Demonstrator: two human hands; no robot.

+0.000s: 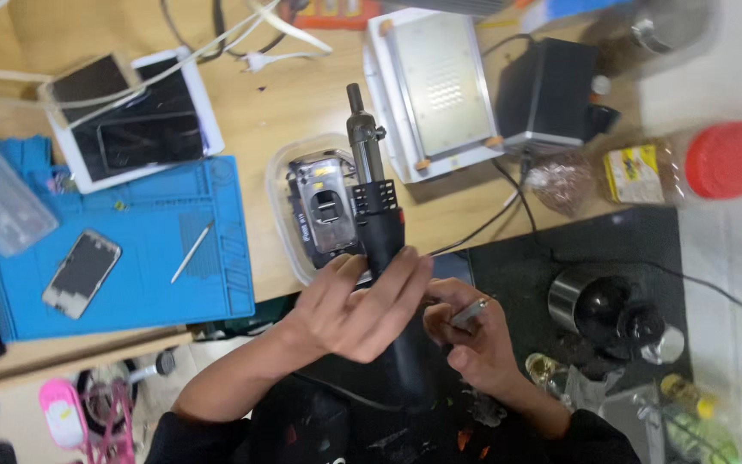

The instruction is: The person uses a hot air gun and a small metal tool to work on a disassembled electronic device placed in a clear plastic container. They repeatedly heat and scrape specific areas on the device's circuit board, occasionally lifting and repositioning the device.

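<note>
Left hand: L hand (349, 314) is wrapping closed around the black hot-air gun (381, 232), nozzle pointing up over the opened phone (324, 206).
Right hand: R hand (474, 339), just right of the gun, is pinching slim metal tweezers (471, 311).
Progress: phone's back is already showing its insides; judging by that, heating/lifting work is underway, not finished.
Containers: clear plastic tray (285, 176) is holding the phone; jar w/ red lid (689, 163), well right of the gun, is lying on its side, contents unclear.
</note>
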